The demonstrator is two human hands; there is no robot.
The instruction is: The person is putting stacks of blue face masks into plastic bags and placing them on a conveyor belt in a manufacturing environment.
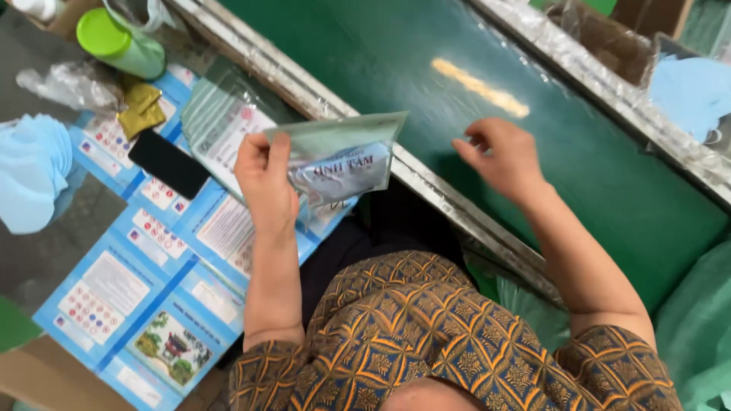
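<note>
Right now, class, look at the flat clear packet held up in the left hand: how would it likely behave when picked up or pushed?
The clear packet looks thin and probably floppy: the left hand pinches one edge. It seems light, since that pinch alone carries it. Its glossy film may be slippery on the smooth green belt, so a push would likely slide it, not roll it.

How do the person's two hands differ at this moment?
The left hand pinches a clear printed packet, raised beside the metal rail; the right hand holds nothing. The left hand is over the blue leaflets; the right hand, fingers loosely curled, hangs over the green belt. Both are bare.
</note>
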